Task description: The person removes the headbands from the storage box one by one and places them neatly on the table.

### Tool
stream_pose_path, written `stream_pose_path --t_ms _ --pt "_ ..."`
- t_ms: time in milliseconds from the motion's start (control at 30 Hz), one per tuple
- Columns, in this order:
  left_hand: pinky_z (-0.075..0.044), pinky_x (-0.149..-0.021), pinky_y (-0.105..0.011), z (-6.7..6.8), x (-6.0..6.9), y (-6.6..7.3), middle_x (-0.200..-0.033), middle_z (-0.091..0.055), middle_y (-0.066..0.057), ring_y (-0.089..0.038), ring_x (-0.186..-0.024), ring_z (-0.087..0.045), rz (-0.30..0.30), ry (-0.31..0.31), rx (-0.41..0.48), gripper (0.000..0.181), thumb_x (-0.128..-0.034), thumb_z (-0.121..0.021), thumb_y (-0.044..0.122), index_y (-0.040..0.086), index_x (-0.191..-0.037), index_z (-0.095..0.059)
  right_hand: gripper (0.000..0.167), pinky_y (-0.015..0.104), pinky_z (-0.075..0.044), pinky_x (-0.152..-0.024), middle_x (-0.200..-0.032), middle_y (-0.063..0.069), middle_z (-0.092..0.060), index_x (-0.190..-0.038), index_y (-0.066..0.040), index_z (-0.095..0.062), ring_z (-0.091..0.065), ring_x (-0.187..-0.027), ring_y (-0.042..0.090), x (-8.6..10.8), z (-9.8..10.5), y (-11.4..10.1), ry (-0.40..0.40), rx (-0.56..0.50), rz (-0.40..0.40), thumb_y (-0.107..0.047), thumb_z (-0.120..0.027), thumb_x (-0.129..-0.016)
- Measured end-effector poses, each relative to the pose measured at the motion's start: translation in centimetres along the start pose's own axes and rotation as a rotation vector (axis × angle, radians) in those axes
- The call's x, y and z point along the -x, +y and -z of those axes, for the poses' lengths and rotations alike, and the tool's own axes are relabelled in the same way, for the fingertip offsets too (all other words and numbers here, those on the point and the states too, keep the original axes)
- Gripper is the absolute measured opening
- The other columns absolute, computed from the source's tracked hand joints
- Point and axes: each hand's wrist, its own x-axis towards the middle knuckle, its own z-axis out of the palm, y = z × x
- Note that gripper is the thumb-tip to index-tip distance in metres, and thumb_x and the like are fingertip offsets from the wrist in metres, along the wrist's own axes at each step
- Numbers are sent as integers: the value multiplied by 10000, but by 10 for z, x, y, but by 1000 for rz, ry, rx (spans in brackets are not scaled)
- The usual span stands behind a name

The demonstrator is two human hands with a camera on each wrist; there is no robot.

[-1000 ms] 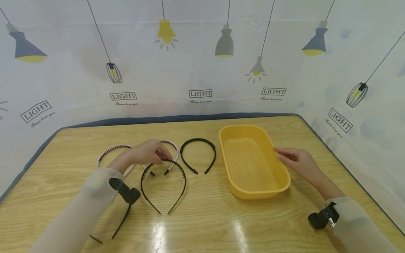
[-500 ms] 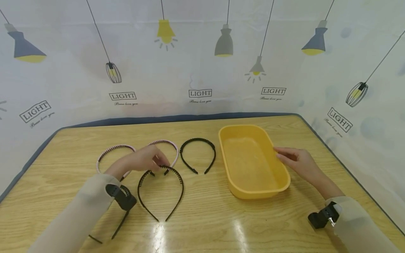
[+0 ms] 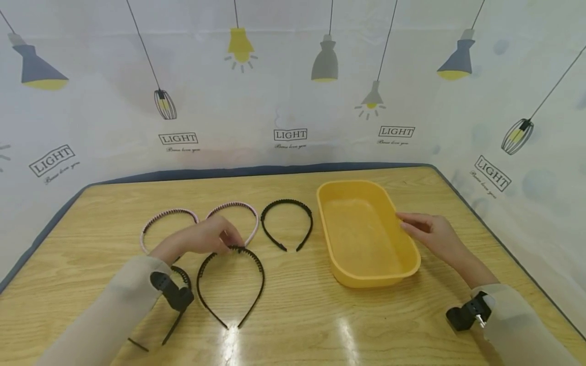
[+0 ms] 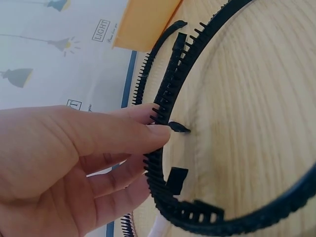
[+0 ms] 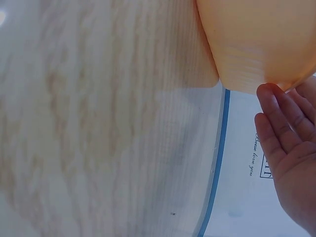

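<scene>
In the head view my left hand [image 3: 206, 236] pinches the top of a thin black headband [image 3: 263, 277], whose two ends point toward me. The left wrist view shows thumb and fingertips on the toothed band [image 4: 160, 168]. Behind it lie two pink headbands [image 3: 171, 210], the second partly hidden by that hand, and a black headband [image 3: 287, 202] with a bumpy edge. Another dark headband [image 3: 171, 330] is partly covered by my left forearm. My right hand [image 3: 432, 239] holds the right rim of a yellow basin [image 3: 361, 281] between thumb and fingers.
Everything lies on a wood-grain table [image 3: 293, 325] with a blue-edged border [image 3: 252, 170]. A white backdrop [image 3: 293, 91] printed with hanging lamps rises behind and at both sides. The basin stands right of the headbands.
My left hand has moved the thin black headband toward me and slightly left, uncovering more of the pink headband behind. The right hand and the basin have stayed put.
</scene>
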Motion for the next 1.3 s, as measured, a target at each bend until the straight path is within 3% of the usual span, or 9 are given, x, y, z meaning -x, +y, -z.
stream_pose_path --t_ms 500,867,1300 --pt "-504 -751 -261 -10 3 -3 -974 -664 -56 -167 -883 -619 -5 11 -22 226 -776 -671 -61 31 -981 -696 342 112 -460 -739 -1212 231 -546 -1247 51 -536 -502 -939 -137 0 1 2 -8 -2 8 -103 -514 -943" --pt "-503 -735 -247 -15 4 -5 -956 -666 -34 -139 -851 -621 -14 33 -62 212 -772 -687 -42 49 -963 -700 367 114 -461 -741 -1214 231 -543 -1248 52 -534 -522 -947 -104 0 1 1 -11 -4 0 -158 -516 -947" --pt "-504 -728 -257 -17 4 -6 -956 -663 -46 -161 -855 -619 -8 34 -43 215 -772 -682 -50 40 -966 -698 367 109 -456 -745 -1215 228 -544 -1251 49 -533 -514 -959 -109 0 1 1 -9 -2 2 -153 -520 -945"
